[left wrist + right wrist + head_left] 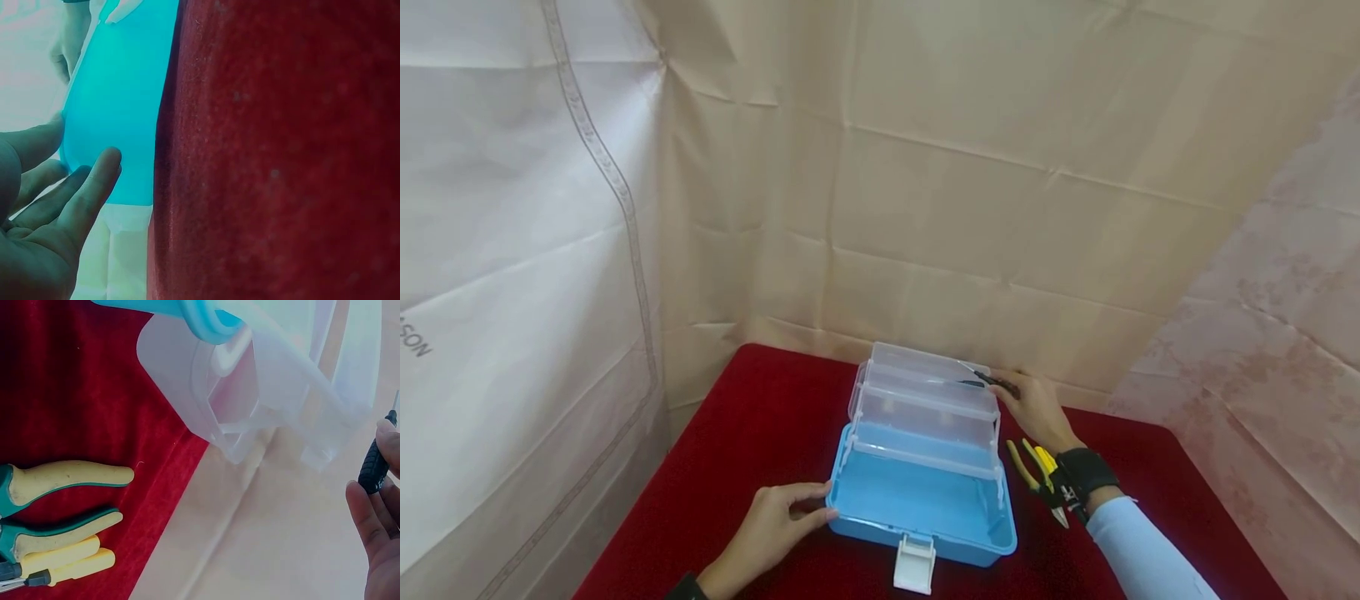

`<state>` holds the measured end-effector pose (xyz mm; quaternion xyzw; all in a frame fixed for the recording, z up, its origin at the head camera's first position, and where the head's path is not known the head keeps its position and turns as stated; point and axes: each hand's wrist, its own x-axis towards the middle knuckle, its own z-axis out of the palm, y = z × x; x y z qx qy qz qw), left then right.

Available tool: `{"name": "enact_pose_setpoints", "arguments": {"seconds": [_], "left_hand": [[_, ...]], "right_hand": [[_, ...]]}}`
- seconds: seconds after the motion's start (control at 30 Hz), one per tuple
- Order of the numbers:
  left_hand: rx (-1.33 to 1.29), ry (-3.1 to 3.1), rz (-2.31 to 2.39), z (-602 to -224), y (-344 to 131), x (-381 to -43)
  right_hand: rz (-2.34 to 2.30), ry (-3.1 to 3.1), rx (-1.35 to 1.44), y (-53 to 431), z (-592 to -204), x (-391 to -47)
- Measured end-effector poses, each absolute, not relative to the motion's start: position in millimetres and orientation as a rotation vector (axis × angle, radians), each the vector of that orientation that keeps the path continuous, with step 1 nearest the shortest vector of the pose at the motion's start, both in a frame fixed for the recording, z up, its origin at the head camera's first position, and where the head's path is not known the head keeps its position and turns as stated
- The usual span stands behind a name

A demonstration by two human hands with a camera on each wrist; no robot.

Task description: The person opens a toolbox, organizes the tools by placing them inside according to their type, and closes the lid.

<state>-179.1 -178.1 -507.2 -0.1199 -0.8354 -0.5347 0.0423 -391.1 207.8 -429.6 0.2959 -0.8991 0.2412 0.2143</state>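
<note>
A light blue toolbox (pixel 917 493) stands open, its clear trays (pixel 925 407) fanned up and back and its white latch (pixel 914 567) hanging at the front. My left hand (pixel 775 518) holds the box at its left front corner, thumb and fingertips at the rim. In the left wrist view its fingers (pixel 87 194) lie against the blue wall. My right hand (pixel 1030 408) grips a screwdriver (pixel 375 464) by its black handle, close over the right end of the top tray. Its thin metal shaft points left across the tray in the head view.
Right of the box lie pliers (pixel 69 474) with cream and green handles. Beside them are two yellow-handled screwdrivers (pixel 62 555). The red cloth (pixel 797 400) covers the table, and a beige sheet (pixel 925 208) hangs right behind it.
</note>
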Motion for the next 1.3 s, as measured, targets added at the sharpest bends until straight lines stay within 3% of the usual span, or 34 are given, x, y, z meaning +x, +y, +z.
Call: {"name": "enact_pose_setpoints", "arguments": {"seconds": [1.3], "left_hand": [[-0.337,-2.584,-1.603,-507,-177,-177]], "right_hand": [[0.573,-2.55,0.923,168,-424,-406]]}}
